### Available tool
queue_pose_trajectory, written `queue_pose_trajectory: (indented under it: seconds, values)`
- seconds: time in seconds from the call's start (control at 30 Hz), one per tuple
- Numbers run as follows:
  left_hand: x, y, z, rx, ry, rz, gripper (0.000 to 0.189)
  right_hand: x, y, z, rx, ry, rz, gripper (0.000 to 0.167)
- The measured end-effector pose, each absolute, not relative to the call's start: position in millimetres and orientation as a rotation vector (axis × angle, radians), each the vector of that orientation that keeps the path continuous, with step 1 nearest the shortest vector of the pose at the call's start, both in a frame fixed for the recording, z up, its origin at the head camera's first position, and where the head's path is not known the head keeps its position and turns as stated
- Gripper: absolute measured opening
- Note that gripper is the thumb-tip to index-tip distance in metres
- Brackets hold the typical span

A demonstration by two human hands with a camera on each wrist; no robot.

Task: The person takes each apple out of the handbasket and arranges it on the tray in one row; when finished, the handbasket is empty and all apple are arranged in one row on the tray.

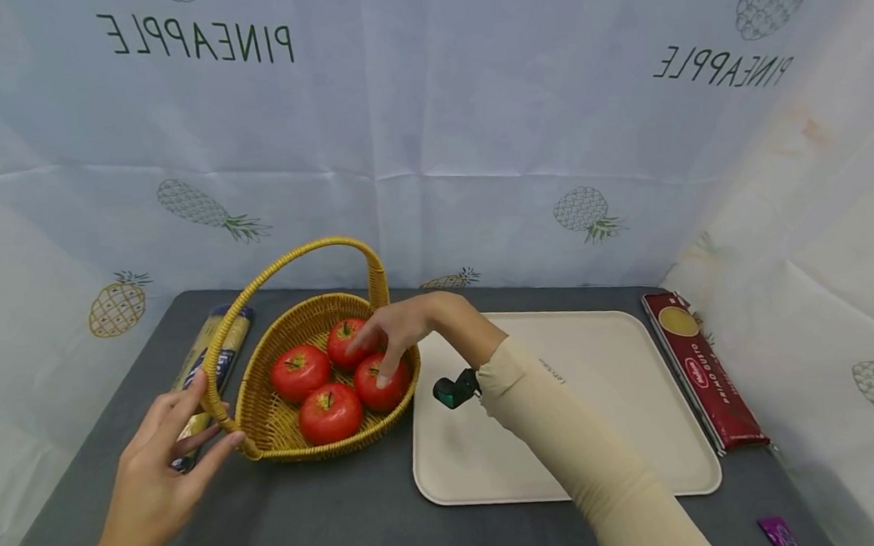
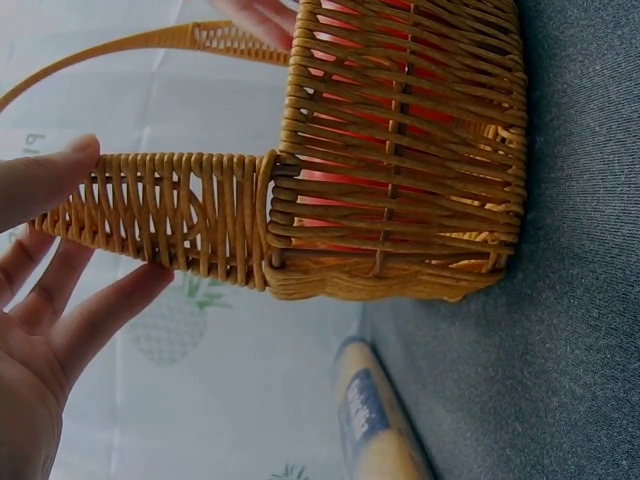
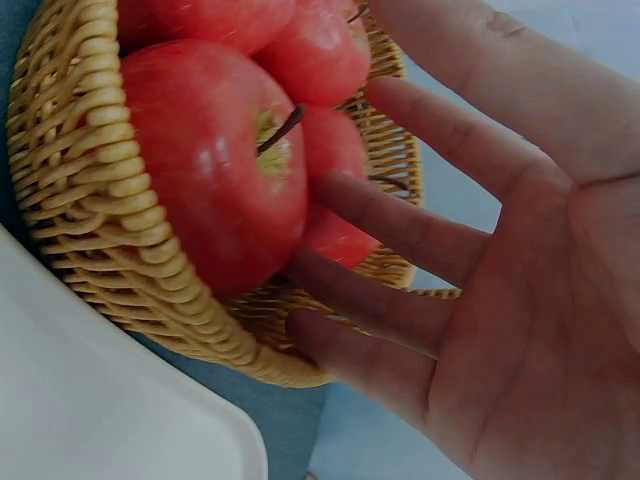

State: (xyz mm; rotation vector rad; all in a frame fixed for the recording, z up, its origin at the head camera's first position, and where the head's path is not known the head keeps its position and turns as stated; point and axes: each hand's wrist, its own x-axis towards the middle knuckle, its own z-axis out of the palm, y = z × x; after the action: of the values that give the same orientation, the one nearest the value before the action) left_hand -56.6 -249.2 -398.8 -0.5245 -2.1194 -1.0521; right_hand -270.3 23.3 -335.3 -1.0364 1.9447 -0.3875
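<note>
Several red apples (image 1: 329,413) lie in a yellow-brown wicker basket (image 1: 266,429) on the left half of the table. My left hand (image 1: 152,470) holds the basket's arched handle (image 1: 280,264) near its left base. In the left wrist view the thumb lies on one side of the woven handle (image 2: 200,215) and the fingers on the other. Over the basket's right side reaches my right hand (image 1: 404,325), its fingers spread among the apples. The right wrist view shows those fingers (image 3: 400,230) beside the nearest apple (image 3: 205,170), not wrapped round it.
A cream tray (image 1: 508,452) lies right of the basket, under the right forearm. Behind the left hand is a yellow and blue packet (image 1: 238,335). A dark red packet (image 1: 702,374) lies at the right edge, a small purple wrapper (image 1: 778,533) nearer. Pineapple-print cloth (image 1: 474,137) hangs behind.
</note>
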Motion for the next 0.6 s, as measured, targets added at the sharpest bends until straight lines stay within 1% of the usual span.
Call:
queue_pose_trajectory:
  seconds: [0.3, 0.6]
  values:
    - [-57, -250, -399, -0.527, -2.114, -1.057, 0.082, -273, 17, -343, -1.019, 1.959, -0.338, 0.071]
    - [-58, -249, -399, -0.539, -2.108, -1.066, 0.082, -270, 9, -347, -0.929, 1.954, -0.278, 0.066]
